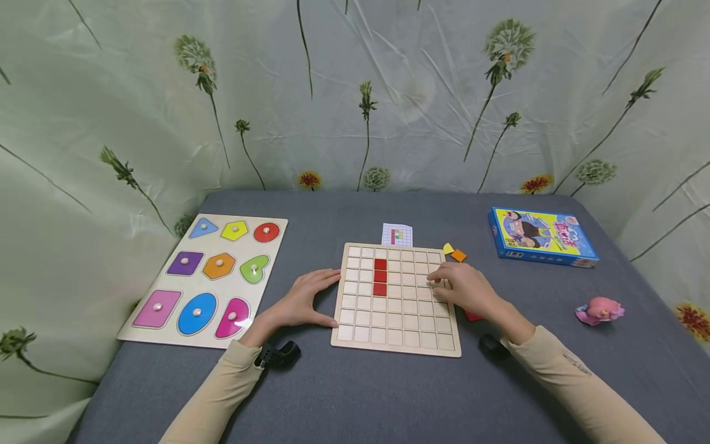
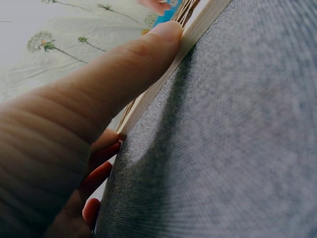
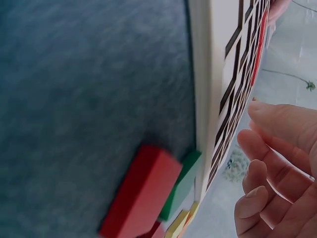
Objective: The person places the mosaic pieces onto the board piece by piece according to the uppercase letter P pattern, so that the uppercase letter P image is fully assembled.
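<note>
A person is working at a wooden grid board (image 1: 396,300) that is lying flat in the middle of the gray counter (image 1: 355,394). Three red squares (image 1: 379,276) are sitting in a line in one column near the top of the board. All the other squares are looking bare, so most of the board is waiting to be filled.

The left hand (image 1: 305,301) is resting on the counter against the left edge of the board. Its fingers are lying straight, its thumb (image 2: 133,64) is pressing along the edge, and it is holding nothing. The right hand (image 1: 465,287) is lying over the right side of the board with loose fingers (image 3: 277,148) touching the squares. It is not gripping any piece that I can see.

A red block (image 3: 141,191) and a green block (image 3: 181,186) are lying on the counter right beside the right edge of the board, partly under that hand. A yellow piece (image 1: 448,248) and an orange piece (image 1: 458,255) are sitting near the top right corner. A small pattern card (image 1: 397,235) is lying just behind the board.

A shape puzzle (image 1: 208,277) is lying well to the left. A blue box (image 1: 540,236) and a pink toy (image 1: 599,309) are sitting far to the right. Nothing is blocking the bare squares except the right hand itself.
</note>
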A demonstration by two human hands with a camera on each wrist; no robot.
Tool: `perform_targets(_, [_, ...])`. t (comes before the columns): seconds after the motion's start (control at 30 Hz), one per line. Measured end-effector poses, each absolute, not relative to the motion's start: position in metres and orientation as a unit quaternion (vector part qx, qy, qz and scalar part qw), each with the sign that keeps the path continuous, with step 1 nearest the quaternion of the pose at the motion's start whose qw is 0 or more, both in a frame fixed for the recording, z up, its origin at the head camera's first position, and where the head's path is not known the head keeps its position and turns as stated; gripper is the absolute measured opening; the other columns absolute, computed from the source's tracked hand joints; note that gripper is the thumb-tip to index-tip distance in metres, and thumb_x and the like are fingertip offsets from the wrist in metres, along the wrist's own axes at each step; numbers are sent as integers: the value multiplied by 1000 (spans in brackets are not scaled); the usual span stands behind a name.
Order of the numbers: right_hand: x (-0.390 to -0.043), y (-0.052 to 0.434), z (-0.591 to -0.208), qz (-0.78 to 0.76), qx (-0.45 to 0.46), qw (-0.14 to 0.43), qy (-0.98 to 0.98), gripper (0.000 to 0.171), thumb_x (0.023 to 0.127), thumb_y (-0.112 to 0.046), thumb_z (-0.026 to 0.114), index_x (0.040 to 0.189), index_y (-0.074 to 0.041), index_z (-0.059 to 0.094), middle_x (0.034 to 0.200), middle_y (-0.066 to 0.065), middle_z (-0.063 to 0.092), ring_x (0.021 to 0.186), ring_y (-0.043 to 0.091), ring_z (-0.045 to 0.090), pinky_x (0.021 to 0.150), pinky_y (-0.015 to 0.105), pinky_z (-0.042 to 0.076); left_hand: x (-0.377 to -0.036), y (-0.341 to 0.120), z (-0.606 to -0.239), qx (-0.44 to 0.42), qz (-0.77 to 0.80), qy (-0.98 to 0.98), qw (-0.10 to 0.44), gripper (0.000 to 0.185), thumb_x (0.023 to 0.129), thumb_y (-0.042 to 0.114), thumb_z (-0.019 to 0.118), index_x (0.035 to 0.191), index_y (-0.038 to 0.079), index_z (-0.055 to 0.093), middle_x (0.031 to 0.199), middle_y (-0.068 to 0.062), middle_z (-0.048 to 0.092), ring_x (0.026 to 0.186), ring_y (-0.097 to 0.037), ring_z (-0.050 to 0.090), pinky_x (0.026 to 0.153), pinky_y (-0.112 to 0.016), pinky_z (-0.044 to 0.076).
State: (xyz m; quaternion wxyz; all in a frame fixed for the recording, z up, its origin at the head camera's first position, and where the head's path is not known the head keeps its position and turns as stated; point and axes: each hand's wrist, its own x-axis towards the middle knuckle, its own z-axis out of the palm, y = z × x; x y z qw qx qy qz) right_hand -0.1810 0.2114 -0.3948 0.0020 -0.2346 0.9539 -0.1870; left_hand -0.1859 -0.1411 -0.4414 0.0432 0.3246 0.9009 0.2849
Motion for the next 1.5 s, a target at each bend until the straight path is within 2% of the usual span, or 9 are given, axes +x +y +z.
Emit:
perform_targets(0.37, [-175, 237, -395, -189, -213, -28, 958, 22, 80, -10, 71, 101, -7, 72, 82, 2, 67, 59, 4, 40, 52, 19, 31, -186, -142, -441, 322, 286, 902, 43, 95, 64, 42, 82, 141, 6, 42, 147, -11, 42, 138, -32, 34, 108, -58, 24])
perform_targets(0.9, [-168, 269, -394, -199, -195, -24, 960, 21, 80, -8, 71, 101, -5, 72, 89, 6, 70, 65, 6, 47, 56, 19, 39, -185, -142, -441, 316, 285, 904, 48, 94, 64, 43, 82, 141, 7, 41, 148, -10, 41, 139, -32, 33, 108, -58, 23])
perform_targets(1.2, [-165, 281, -399, -191, -176, -7, 966, 21, 81, -13, 70, 100, -5, 72, 86, 5, 69, 65, 7, 46, 55, 19, 38, -184, -141, -438, 317, 288, 902, 57, 94, 64, 42, 82, 141, 6, 41, 148, -10, 41, 140, -32, 32, 109, -58, 22])
perform_targets(1.5, [-161, 286, -400, -186, -173, -10, 967, 21, 79, -16, 73, 97, -6, 72, 82, 3, 67, 61, 4, 41, 52, 19, 32, -185, -140, -438, 320, 283, 902, 55, 95, 65, 43, 82, 142, 6, 41, 148, -10, 40, 140, -31, 32, 109, -58, 23])
